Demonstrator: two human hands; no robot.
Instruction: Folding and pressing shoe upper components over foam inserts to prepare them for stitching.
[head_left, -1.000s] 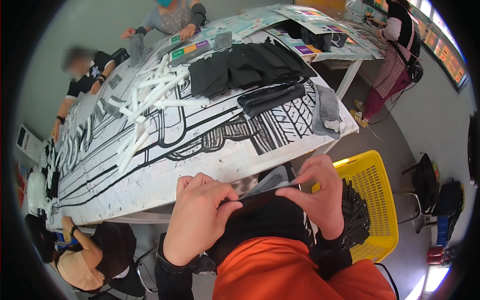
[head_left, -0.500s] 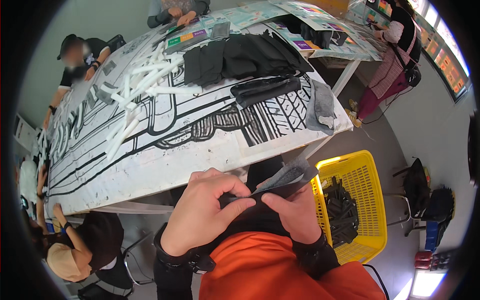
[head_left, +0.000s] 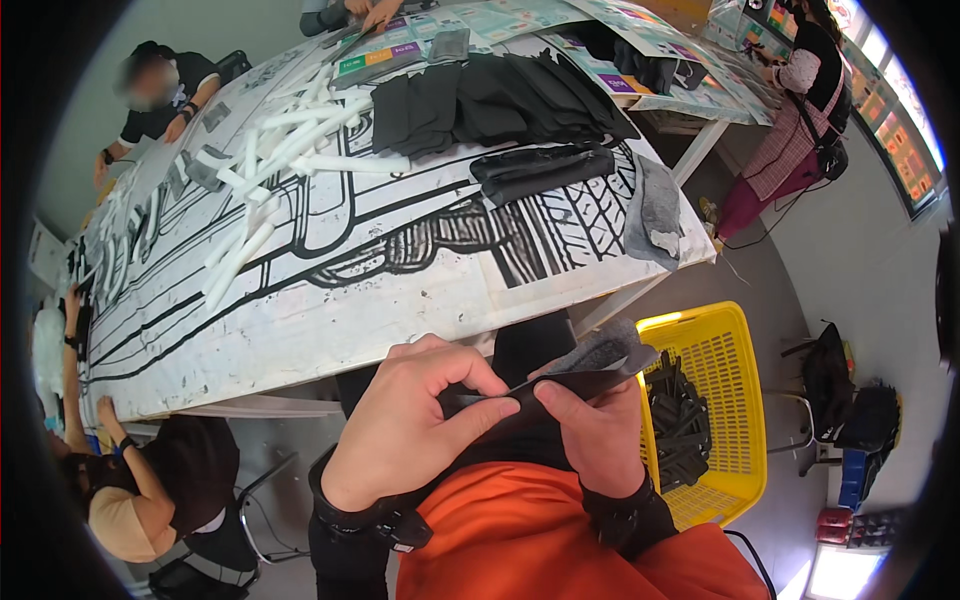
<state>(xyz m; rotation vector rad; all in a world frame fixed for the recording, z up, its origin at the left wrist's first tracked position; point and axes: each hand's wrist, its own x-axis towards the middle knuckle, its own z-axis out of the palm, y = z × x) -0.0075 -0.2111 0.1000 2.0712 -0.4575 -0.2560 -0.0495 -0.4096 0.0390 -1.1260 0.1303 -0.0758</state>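
Both my hands pinch one flat black fabric piece with a grey felt lining [head_left: 590, 365] close to my chest, over my orange clothing. My left hand [head_left: 405, 425] grips its left end between thumb and fingers. My right hand [head_left: 598, 430] holds the middle from below, the thumb on top. The piece's grey right end sticks out toward a yellow basket [head_left: 725, 345]. A long table with a black-and-white printed cover [head_left: 330, 270] lies in front of my hands.
The yellow basket at my right holds several black pieces [head_left: 680, 420]. On the table lie stacks of black fabric [head_left: 500, 100], a black bundle [head_left: 545, 170], white strips [head_left: 270, 150] and a grey patch [head_left: 655, 205]. Other people sit at the left and stand at the far right.
My hands have drawn closer together and lower toward my chest, and the fabric piece is now folded flatter between them. The view has tilted slightly toward the table.
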